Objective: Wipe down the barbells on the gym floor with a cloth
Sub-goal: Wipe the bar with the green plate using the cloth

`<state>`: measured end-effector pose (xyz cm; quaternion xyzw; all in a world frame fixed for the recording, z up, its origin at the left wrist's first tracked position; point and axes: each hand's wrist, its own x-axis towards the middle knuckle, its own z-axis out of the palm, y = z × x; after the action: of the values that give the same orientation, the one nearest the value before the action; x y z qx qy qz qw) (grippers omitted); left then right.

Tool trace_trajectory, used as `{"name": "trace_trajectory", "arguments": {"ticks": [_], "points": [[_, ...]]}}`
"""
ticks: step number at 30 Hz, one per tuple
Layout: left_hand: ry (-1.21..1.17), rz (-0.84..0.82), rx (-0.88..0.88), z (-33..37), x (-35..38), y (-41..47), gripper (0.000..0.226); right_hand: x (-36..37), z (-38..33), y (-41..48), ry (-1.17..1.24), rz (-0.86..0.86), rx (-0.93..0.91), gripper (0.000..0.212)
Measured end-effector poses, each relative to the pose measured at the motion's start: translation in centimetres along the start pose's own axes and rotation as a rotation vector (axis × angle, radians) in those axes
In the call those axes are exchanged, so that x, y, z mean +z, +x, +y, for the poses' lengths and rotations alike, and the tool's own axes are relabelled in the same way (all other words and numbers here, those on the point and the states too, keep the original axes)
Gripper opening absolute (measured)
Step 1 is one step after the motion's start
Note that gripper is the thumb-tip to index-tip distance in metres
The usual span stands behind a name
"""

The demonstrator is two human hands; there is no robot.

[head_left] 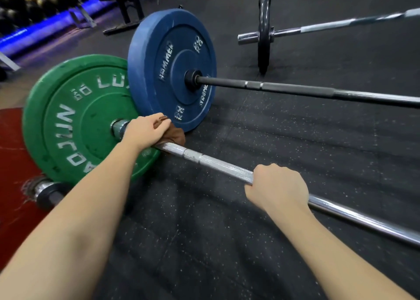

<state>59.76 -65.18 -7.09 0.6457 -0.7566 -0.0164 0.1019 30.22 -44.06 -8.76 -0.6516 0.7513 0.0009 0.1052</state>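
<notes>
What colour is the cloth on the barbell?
Brown: the crumpled brown cloth under the left hand on the silver steel barbell, best in the head view.

Two arms show, both bare from the wrist back to the picture's lower edge. The left forearm (pixel 75 213) is long and smooth, broad at the lower left corner and narrowing evenly toward the wrist. The right forearm (pixel 341 252) tapers the same way from the lower right corner. The left hand (pixel 145 129) and the right hand (pixel 278 186) are ungloved and seen from the back, the knuckles showing as soft ridges. The near ends are blurred and stretched by the wide lens, so the arms may be slimmer than they look.
</notes>
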Motion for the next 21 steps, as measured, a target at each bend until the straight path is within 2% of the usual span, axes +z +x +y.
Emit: {"name": "trace_trajectory", "arguments": {"ticks": [3, 7, 10, 12, 15, 18, 21], "points": [[0.047, 0.037, -0.113, -0.7, 0.4, 0.3, 0.066, 0.0, -0.1, 0.1, -0.01, -0.012, 0.013, 0.028], [0.116, -0.022, -0.075, 1.2, 0.6, 0.3, 0.08, -0.2, -0.2, 0.0, -0.022, -0.015, 0.023, 0.029], [0.188, -0.173, 0.029, 3.4, 0.4, 0.0, 0.073, -0.3, -0.3, 0.0, -0.023, -0.017, 0.021, 0.029], [0.155, -0.236, 0.089, 5.4, 0.9, -0.8, 0.067, -0.3, -0.3, 0.0, -0.02, -0.016, 0.022, 0.029], [0.031, -0.218, 0.108, 8.0, 1.7, -2.6, 0.06, -0.2, -0.2, -0.1, -0.01, -0.002, 0.017, 0.03], [-0.026, -0.152, 0.105, 8.4, 1.9, -3.0, 0.041, -0.2, -0.1, -0.2, -0.008, -0.001, 0.011, 0.031], [-0.072, -0.224, 0.13, 7.1, 1.4, -2.3, 0.033, -0.3, -0.1, -0.3, -0.02, -0.001, 0.001, 0.025]]}}
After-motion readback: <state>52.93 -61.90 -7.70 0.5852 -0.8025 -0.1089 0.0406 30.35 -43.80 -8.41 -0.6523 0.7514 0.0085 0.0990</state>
